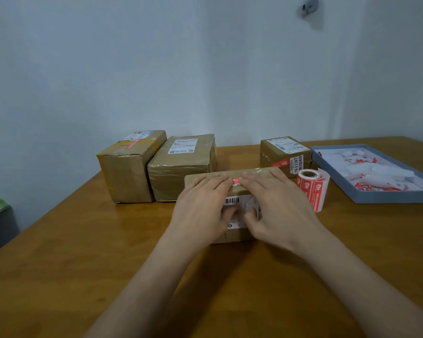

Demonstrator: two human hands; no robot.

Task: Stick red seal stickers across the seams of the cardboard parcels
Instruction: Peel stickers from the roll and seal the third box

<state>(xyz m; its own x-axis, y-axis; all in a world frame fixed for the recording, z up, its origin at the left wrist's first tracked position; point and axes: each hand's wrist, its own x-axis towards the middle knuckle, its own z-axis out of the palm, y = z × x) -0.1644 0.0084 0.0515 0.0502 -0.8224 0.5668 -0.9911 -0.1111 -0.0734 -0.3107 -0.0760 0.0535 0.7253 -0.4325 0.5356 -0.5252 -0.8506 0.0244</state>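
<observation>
Both bare forearms reach forward over the brown wooden table (59,252). The left hand (200,208) and the right hand (279,206) lie side by side, palms down and fingers straight, flat on the top of the low brown cardboard parcel (232,236) nearest the person; neither grips anything. Between the two sets of fingertips, at the parcel's far edge, shows a small patch of a red seal sticker (236,181), its print too small to read. Between the thumbs a white shipping label (239,206) shows a barcode; the rest of its text is blurred or covered.

Just right of the right hand stands an upright roll of red seal stickers (313,185) with white characters, unreadable here. Beyond it sits a small taped cardboard box (277,152) bearing a red sticker across its front edge and a white label reading "76-3-2307". Far right of that lies a shallow blue-grey tray (366,196) holding crumpled white backing paper with red scraps; its right end is cut off.

Beyond the left hand stand two taller tape-wrapped parcels: the middle brown parcel (178,176) with a white label, and the far-left brown parcel (125,172) with a red sticker across its top seam.
</observation>
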